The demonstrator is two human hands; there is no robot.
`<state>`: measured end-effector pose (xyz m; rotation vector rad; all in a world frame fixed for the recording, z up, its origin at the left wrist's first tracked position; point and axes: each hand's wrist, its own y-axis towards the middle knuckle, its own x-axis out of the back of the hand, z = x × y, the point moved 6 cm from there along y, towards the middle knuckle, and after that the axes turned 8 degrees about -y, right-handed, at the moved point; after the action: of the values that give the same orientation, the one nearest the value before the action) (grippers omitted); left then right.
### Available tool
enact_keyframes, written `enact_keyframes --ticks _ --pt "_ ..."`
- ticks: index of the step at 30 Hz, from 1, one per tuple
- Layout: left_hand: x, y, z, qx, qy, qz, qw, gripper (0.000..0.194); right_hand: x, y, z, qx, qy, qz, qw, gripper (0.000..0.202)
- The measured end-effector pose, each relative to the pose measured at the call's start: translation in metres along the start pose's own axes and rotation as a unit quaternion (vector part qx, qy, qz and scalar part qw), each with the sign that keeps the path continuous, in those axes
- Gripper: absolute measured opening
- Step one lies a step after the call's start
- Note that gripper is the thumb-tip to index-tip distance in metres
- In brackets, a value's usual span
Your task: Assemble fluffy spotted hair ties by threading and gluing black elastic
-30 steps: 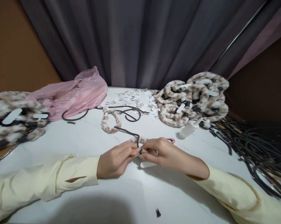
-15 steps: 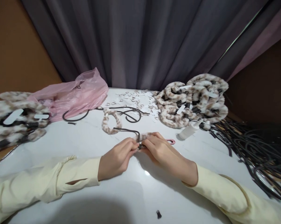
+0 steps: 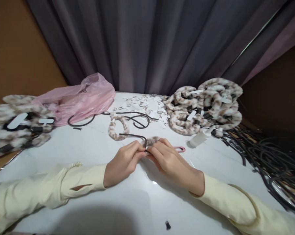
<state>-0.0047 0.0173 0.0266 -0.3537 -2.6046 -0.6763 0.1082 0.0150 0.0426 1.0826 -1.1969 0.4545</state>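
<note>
My left hand (image 3: 125, 160) pinches the dark end at the join between a black cord (image 3: 135, 135) and a fluffy brown-and-white strap (image 3: 151, 141). Close against its fingertips, my right hand (image 3: 173, 161) is closed round the near part of that strap. The fingers hide most of the join. From there the cord runs up and left to a fluffy ring (image 3: 118, 127) lying on the table. A pink tool (image 3: 180, 149) with an oval opening sticks out behind my right hand.
Fluffy straps with white tabs lie in piles at left (image 3: 5, 130) and right (image 3: 206, 104). A pink bag (image 3: 81, 98), small metal rings (image 3: 142, 106), a white bottle (image 3: 198, 138), black cords (image 3: 267, 156) and a small black piece (image 3: 167, 225) are on the white table (image 3: 127, 209).
The view has shifted slightly. My fingertips have closed in further over the dark join, and more of the pink tool shows beside my right hand.
</note>
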Motion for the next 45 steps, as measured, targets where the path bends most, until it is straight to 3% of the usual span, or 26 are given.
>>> enact_keyframes --ticks 3,6,8,11,14,17,19,21,23,25,28,33,37,40,43,45 --pt "0.004 0.007 0.014 0.166 -0.106 -0.013 0.98 0.018 0.009 0.0 0.003 0.001 -0.07 -0.06 0.996 0.019" --pt "0.003 0.009 0.022 0.296 -0.265 -0.014 0.918 0.028 0.016 -0.006 0.013 0.021 -0.105 -0.123 0.987 0.024" --pt "0.003 0.01 0.021 0.332 -0.339 -0.01 0.88 0.032 0.015 -0.009 0.013 -0.009 -0.06 -0.127 0.99 0.028" --pt "0.007 0.013 0.016 0.339 -0.374 -0.012 0.863 0.033 0.007 -0.008 0.003 -0.12 0.087 -0.077 0.986 0.033" --pt "0.013 0.015 0.013 0.316 -0.351 -0.023 0.881 0.03 -0.007 -0.002 -0.004 -0.217 0.297 0.008 0.93 0.033" --pt "0.02 0.017 0.013 0.24 -0.237 -0.06 0.94 0.026 -0.019 0.004 -0.001 -0.282 0.511 0.075 0.809 0.022" --pt "0.024 0.017 0.008 0.128 -0.108 -0.087 0.982 0.02 -0.024 0.004 -0.001 -0.318 0.569 0.089 0.753 0.019" --pt "0.022 0.015 -0.004 -0.052 0.025 -0.096 0.994 0.011 -0.026 0.002 -0.002 -0.344 0.572 0.102 0.737 0.028" --pt "0.016 0.007 -0.016 -0.225 0.137 -0.083 0.961 0.007 -0.025 0.0 -0.003 -0.342 0.556 0.12 0.748 0.033" --pt "0.01 0.001 -0.02 -0.322 0.22 -0.066 0.919 0.008 -0.021 0.0 -0.003 -0.323 0.524 0.126 0.778 0.033" --pt "0.01 -0.001 -0.022 -0.366 0.289 -0.06 0.882 0.009 -0.011 0.001 -0.004 -0.289 0.455 0.12 0.834 0.031" --pt "0.01 -0.004 -0.026 -0.386 0.328 -0.055 0.86 0.008 0.001 0.003 0.0 -0.215 0.341 0.107 0.909 0.029" --pt "0.007 -0.005 -0.023 -0.381 0.298 -0.03 0.874 0.011 0.004 0.001 0.004 -0.142 0.243 0.096 0.955 0.019" --pt "0.01 0.0 -0.02 -0.325 0.217 -0.014 0.921 0.008 0.009 0.0 0.006 -0.078 0.115 0.075 0.987 0.02" --pt "0.013 0.004 -0.021 -0.249 0.137 -0.008 0.959 0.011 0.02 0.001 0.005 -0.024 0.002 0.029 0.999 0.027" --pt "0.013 0.004 -0.025 -0.217 0.097 0.004 0.971 0.012 0.026 0.002 0.001 -0.015 -0.013 -0.001 1.0 0.029"
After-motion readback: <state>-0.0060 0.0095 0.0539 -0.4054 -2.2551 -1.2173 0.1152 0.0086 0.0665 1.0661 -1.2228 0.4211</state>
